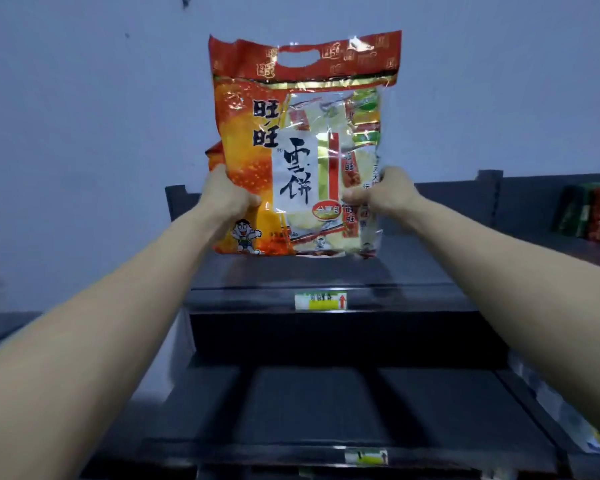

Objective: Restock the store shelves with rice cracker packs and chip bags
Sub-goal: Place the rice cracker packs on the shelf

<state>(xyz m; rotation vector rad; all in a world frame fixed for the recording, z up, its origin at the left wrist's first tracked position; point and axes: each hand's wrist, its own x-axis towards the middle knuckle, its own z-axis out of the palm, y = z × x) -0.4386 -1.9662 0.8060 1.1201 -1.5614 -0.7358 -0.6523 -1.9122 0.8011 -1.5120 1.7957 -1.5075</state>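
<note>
A large orange and red rice cracker pack [302,147] with a cut-out handle at its top stands upright over the top shelf [326,271]. Its bottom edge is just above or touching the shelf; I cannot tell which. My left hand [227,199] grips the pack's lower left side. My right hand [381,197] grips its lower right side. Behind the pack's left edge a sliver of a second orange pack [213,152] shows.
The dark shelf unit stands against a grey wall. A price label [321,301] sits on the top shelf's front edge, another label [366,457] on the lower shelf [326,403]. Dark green and red bags [589,216] stand on the neighbouring shelf at the right.
</note>
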